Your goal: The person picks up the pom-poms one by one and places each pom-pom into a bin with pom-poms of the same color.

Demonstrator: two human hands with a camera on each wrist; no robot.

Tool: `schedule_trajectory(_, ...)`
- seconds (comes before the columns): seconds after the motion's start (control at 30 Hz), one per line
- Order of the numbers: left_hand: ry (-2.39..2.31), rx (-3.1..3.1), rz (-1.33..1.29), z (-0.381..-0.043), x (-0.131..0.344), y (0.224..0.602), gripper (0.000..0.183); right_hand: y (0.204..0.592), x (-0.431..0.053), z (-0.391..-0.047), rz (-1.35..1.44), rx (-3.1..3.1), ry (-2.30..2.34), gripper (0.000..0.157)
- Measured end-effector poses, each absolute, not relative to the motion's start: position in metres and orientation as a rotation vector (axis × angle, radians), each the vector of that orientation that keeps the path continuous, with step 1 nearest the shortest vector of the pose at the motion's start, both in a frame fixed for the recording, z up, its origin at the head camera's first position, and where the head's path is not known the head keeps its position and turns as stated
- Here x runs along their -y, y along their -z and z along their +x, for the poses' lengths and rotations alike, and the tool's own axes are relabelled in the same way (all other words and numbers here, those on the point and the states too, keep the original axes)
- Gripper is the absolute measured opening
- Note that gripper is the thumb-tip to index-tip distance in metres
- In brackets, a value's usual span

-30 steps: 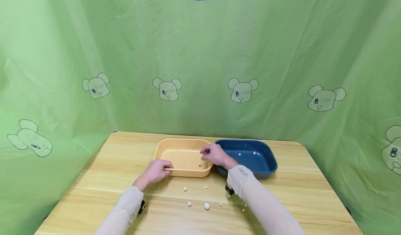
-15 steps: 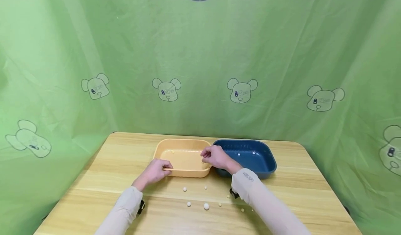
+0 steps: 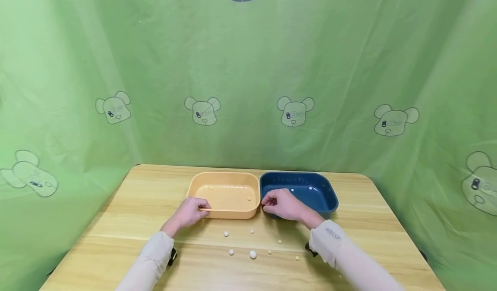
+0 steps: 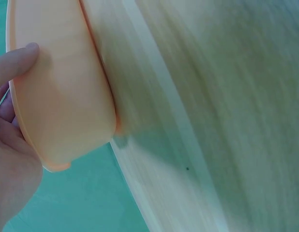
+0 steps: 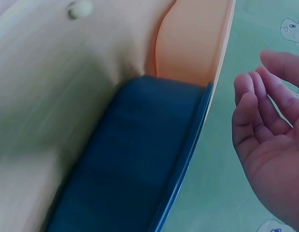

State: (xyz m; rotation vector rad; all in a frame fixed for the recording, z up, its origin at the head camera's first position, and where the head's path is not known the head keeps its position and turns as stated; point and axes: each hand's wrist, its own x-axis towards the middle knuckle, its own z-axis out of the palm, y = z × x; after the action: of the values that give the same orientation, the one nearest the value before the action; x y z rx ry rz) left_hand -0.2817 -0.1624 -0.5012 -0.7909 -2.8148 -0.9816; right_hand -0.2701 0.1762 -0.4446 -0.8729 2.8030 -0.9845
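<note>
My left hand [image 3: 189,212] pinches the near left rim of a pale orange plastic bin [image 3: 233,214]; in the left wrist view the thumb lies on its outer wall. Inside that bin are two small yellowish balls, one near the right end [image 3: 249,199], another at the back left. Beside it stands a dark blue bin [image 3: 334,200] containing two small white balls, one of them near the middle [image 3: 292,190]. Over the blue bin's near left corner is my right hand [image 3: 285,204]. Its fingers are loosely bent with nothing between them, as the right wrist view shows.
On the wooden table [image 3: 116,230] in front of the bins lie several small balls, white and yellowish; the largest is a white ball [image 3: 253,254]. A green curtain [image 3: 248,144] with bear-face prints hangs close behind and beside the table.
My right hand has moved right and nearer, from over the orange bin to the blue one. A yellowish ball now shows in the orange bin where that hand was. The left hand keeps its grip.
</note>
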Motion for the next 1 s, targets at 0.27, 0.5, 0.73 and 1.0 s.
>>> schedule_trajectory(0.27, 0.968, 2.832, -0.779, -0.281, 0.163, 0.499, 0.004, 0.448, -0.202, -0.252, -0.956, -2.775, 0.912, 0.004)
schedule_trajectory(0.5, 0.959, 2.826, -0.774, -0.28, 0.162, 0.499, 0.007, 0.46, -0.227, -0.233, -1.036, -2.69, 0.939, 0.002)
schedule_trajectory(0.73, 0.984, 2.817, -0.764, -0.279, 0.162, 0.5, 0.011, 0.474, -0.252, -0.217, -1.073, -2.529, 1.006, 0.006)
schedule_trajectory(1.0, 1.003, 2.828, -0.756, -0.279, 0.162, 0.501, 0.009, 0.487, -0.268, -0.205, -0.964, -2.398, 1.024, 0.018)
